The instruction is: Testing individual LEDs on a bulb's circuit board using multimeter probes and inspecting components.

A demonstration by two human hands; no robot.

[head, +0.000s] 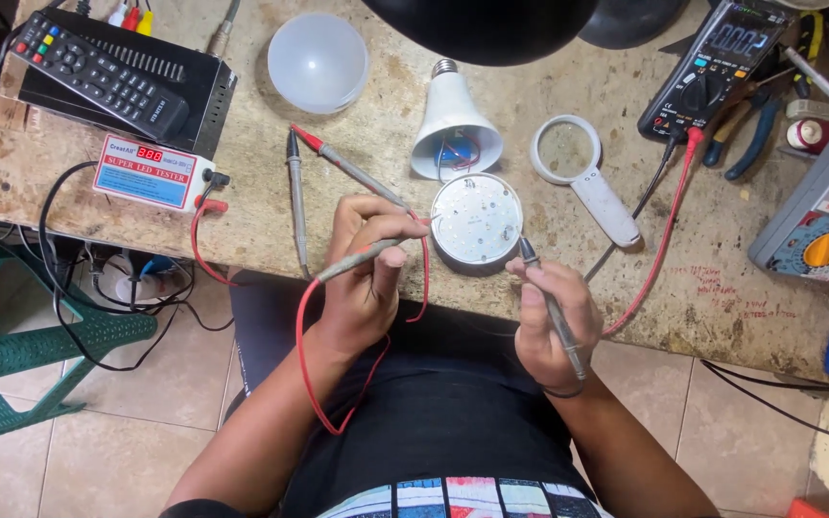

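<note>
My left hand (365,273) grips a grey test probe with a red lead (362,257); its tip touches the left edge of a round white LED board (477,219) lying near the bench's front edge. In my right hand (554,321) is a grey probe with a black tip (544,288), which touches the board's right rim. A white bulb housing (453,120) with red and blue wires inside stands just behind the board. A frosted dome cover (319,60) lies further back left.
A digital multimeter (717,62) sits at back right, and a white magnifying glass (582,173) right of the housing. Two spare probes (296,197) run from a small LED tester box (151,173). A remote lies on a black set-top box (122,82). Pliers (750,129) and an analog meter (817,235) occupy the right.
</note>
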